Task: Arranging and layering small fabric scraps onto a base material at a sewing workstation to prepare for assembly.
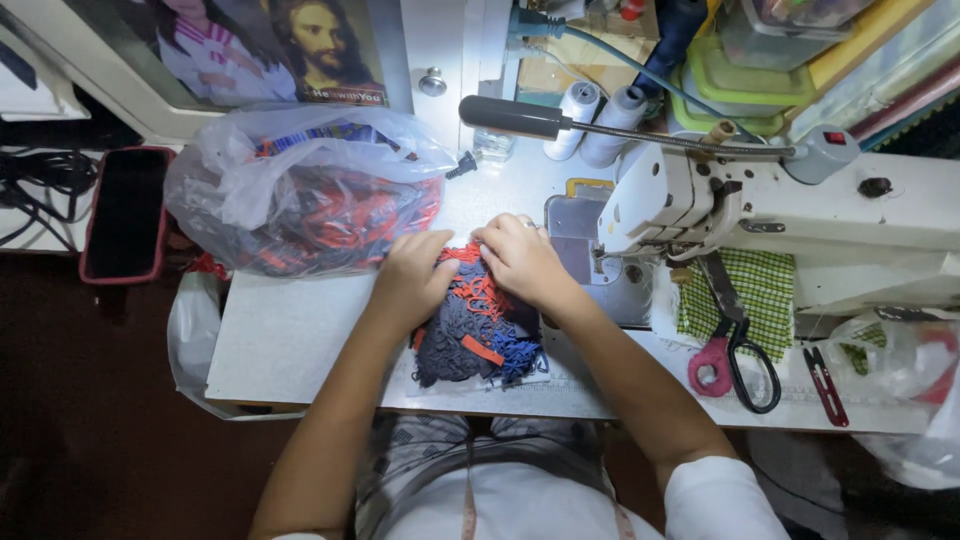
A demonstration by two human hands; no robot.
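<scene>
Just left of the sewing machine (pixel 700 215), the left hand (pixel 412 278) and right hand (pixel 520 262) press closed fingers onto the fabric-piece pile (pixel 478 335), holding it steady within needle reach.

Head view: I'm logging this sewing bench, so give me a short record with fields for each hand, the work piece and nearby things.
left hand: rests on the fabric pile, fingers curled
right hand: pressing the pile's top edge
fabric pile: navy pieces with red and blue trim, on the table
left of pile: plastic bag of similar pieces
right of pile: sewing machine, pink-handled scissors, red snips
</scene>
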